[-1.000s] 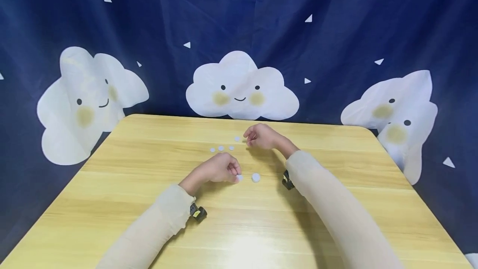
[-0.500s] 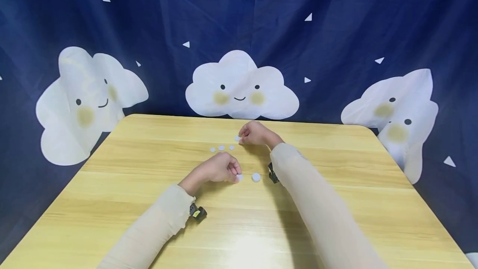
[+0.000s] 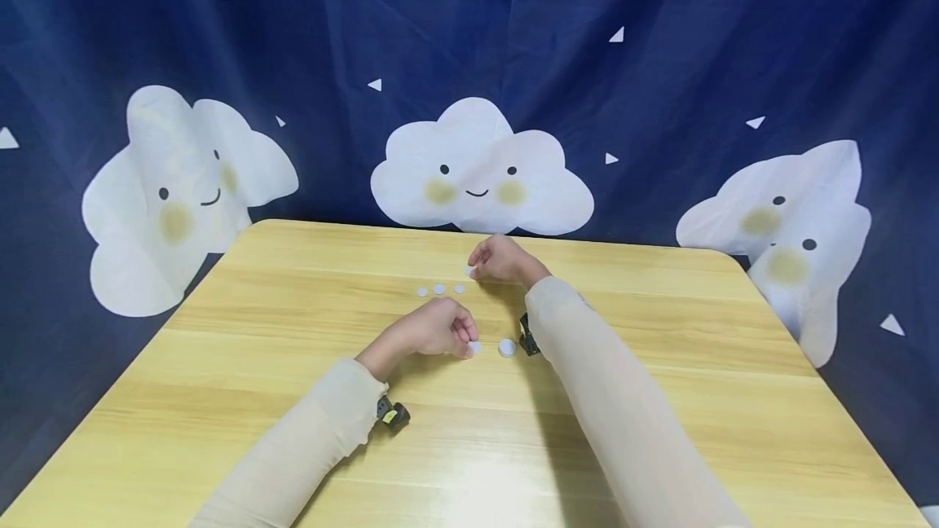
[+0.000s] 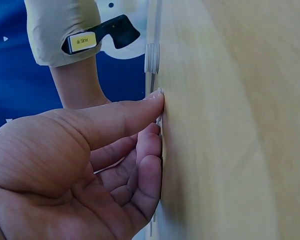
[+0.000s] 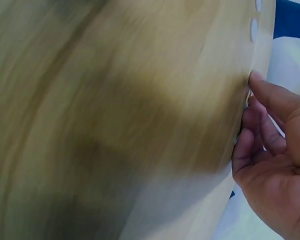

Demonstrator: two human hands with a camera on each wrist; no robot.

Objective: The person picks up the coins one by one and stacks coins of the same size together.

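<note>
White round discs [image 3: 439, 289], three in a row, lie on the pale wooden table [image 3: 220, 398]; nearer, my left hand [image 3: 438, 327] pinches a flat white disc [image 3: 476, 347]; farther back, my right hand [image 3: 500, 259] pinches another white disc [image 3: 469, 270]. Rightmost: a round white stack [image 3: 507, 347]. Probably light, stiff, best held by rims.

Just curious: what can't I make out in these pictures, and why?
Head view: part of the near disc, covered by the left grip.
Head view: part of the far disc, covered by the right grip.
Head view: layers of the white stack, too small to count.
Left wrist view: writing on the yellow label, too small and blurred.
Right wrist view: the uppermost disc, cut off by the top edge.
</note>
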